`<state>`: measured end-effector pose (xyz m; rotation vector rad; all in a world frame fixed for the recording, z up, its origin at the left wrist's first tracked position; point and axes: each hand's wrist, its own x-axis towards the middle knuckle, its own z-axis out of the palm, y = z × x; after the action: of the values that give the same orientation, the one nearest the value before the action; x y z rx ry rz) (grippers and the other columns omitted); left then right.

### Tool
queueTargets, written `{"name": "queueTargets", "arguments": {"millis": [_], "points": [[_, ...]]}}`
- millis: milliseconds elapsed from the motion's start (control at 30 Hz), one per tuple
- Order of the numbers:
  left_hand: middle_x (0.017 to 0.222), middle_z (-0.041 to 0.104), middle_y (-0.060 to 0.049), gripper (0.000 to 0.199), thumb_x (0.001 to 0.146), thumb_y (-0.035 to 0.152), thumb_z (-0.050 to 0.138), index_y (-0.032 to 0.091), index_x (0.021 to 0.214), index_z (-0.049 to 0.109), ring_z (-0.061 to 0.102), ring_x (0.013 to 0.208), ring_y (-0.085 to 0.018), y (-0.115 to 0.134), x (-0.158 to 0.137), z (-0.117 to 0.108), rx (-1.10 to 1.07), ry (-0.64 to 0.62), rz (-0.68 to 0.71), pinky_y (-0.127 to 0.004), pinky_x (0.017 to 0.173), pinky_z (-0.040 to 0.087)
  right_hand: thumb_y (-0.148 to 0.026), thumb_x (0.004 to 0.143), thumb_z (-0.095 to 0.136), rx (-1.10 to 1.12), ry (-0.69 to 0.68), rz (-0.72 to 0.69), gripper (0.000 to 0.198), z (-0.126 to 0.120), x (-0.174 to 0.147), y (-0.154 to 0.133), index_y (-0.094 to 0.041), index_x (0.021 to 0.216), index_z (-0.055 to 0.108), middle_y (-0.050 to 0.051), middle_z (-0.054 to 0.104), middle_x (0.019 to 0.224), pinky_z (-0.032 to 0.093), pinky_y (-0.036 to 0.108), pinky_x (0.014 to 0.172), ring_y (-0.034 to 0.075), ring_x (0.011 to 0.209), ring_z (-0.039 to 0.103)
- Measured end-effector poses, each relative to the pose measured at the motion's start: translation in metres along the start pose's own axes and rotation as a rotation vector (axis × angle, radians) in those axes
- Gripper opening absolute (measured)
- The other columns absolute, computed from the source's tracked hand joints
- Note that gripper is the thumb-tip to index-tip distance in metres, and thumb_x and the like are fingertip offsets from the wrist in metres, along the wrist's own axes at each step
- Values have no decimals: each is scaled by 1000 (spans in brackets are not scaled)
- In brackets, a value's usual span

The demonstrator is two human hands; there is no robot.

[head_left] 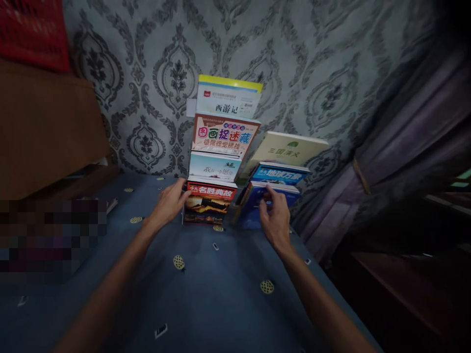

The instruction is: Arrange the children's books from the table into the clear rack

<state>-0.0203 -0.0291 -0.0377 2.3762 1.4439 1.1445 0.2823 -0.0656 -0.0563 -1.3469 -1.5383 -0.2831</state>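
Note:
Two upright rows of books stand against the wall. My left hand [169, 203] is at the left edge of the red-topped book [211, 202], the front one of the left row, its thumb and fingers apart. Behind that book rise a pale blue book [212, 166], a brown picture-puzzle book [225, 135] and a white book with a yellow top [227, 98]. In the right row, a dark blue book [252, 211] is in front of a bright blue book [281, 173] and a cream book [292, 148]. My right hand [276, 218], fingers loosely bent and apart, is against the dark blue book's front.
A blue cloth [217, 304] with pineapple prints covers the surface. At left are a brown cardboard box [47, 127], a red basket [33, 34] and a pixelated patch. A tied purple curtain [353, 186] hangs at right beside a dark area. Patterned wallpaper [176, 73] covers the wall.

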Motion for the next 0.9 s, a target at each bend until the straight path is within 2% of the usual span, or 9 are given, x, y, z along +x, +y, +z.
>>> {"name": "queueTargets", "arguments": {"millis": [167,300,433,533,667,767,900], "points": [[110,69,-8,21,94,29,47,21,113,53,65,103,-25,-1,-1,-2,-27,-10,-13,-36,89,50,-27,90,45,30,-15,26,49,-1,-10,-8,-20,138,49,12,56,106,57,38,69,24,95,60],[114,69,-10,24,95,28,47,19,116,52,65,105,-25,-4,-4,-3,-52,-40,-13,-38,92,50,-29,91,45,62,0,32,52,2,-17,-15,-18,141,44,14,56,114,57,41,74,26,103,59],[117,68,-11,26,94,28,48,18,118,52,65,104,-24,-6,-10,-4,-82,-51,-21,-38,91,50,-29,92,45,86,5,25,47,5,-24,-20,-16,136,46,15,57,117,56,41,77,26,105,60],[114,68,-10,27,92,30,50,19,118,51,66,100,-24,-10,-16,-5,-88,-47,-36,-38,88,51,-28,92,44,110,-11,6,39,8,-30,-25,-18,130,50,14,59,113,56,37,72,25,101,62],[110,68,-8,28,91,31,51,22,117,51,66,98,-23,-18,-24,-3,-150,-24,-43,-38,85,53,-26,94,47,192,-86,-73,33,15,-37,-34,-19,126,53,13,62,113,57,37,76,23,97,64],[113,67,-9,34,89,34,54,21,121,50,65,102,-24,-21,-23,-3,-220,2,-55,-39,85,53,-24,95,48,231,-92,-190,35,21,-31,-44,-21,130,50,14,60,122,55,41,88,24,109,62],[129,60,-12,46,88,41,58,22,129,47,59,117,-27,-14,-11,-12,-297,69,-9,-39,85,53,-22,95,49,234,-38,-289,38,23,-7,-60,-23,133,48,14,56,133,48,47,101,26,125,53]]}}
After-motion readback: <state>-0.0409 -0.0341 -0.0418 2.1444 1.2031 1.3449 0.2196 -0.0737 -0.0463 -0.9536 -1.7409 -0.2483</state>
